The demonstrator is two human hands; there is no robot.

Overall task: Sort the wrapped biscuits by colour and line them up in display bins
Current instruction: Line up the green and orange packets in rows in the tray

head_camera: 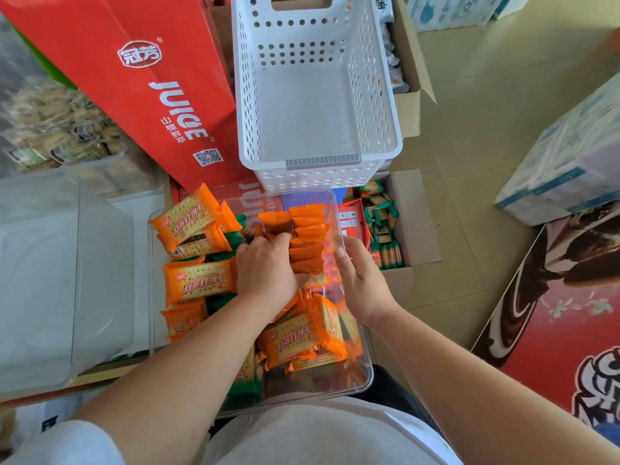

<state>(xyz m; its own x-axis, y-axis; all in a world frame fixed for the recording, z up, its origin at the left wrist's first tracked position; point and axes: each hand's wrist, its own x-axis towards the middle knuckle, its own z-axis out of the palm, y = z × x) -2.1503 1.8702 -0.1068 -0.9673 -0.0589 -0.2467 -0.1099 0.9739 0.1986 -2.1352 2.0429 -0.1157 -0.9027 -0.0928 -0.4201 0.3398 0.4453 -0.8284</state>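
A clear plastic bin (364, 374) sits in front of me, holding orange-wrapped biscuits. A row of orange packs (307, 236) stands on edge at its far end; more orange packs (298, 340) lie loose near me. My left hand (266, 266) reaches into the bin with fingers curled on the standing row. My right hand (357, 276) grips the bin's right wall, thumb over the rim. Left of the bin, a pile of orange packs (198, 280) lies mixed with green-wrapped packs (219, 302).
An empty white perforated basket (385, 142) stands beyond the bin. A red juice carton (151, 78) leans at the left. A cardboard box (414, 226) on the right holds green packs. A large clear bin (40, 280) is at far left. Wrapped cartons stand on the tiled floor at right.
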